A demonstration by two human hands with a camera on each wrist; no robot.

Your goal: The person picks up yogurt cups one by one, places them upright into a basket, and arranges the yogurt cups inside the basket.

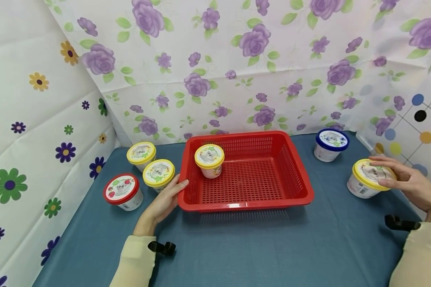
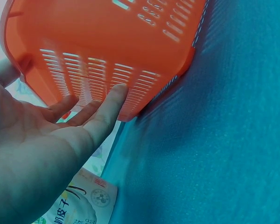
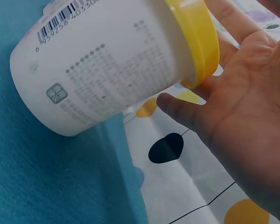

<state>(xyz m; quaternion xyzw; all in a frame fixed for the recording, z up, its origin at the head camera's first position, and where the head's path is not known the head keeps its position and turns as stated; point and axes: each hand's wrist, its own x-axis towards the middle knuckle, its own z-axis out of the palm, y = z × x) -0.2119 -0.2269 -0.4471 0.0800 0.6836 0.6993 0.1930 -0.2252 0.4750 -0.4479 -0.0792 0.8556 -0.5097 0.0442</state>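
In the head view, my left hand (image 1: 161, 207) holds the red plastic basket (image 1: 244, 205) by its rim; my right hand (image 1: 413, 184) spreads wide about a yellow-lidded tub (image 1: 362, 186) on blue cloth (image 1: 237, 251). In the left wrist view, a white tub (image 2: 102, 205) reads "奶皮子". In the right wrist view, the yellow-lidded tub's barcode (image 3: 60, 21) starts "6 959258"; the small print (image 3: 119, 77) blurs.

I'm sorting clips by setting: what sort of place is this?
Probably a staged tabletop set-up: a rose-printed sheet hangs behind a blue-covered table bearing a red basket.
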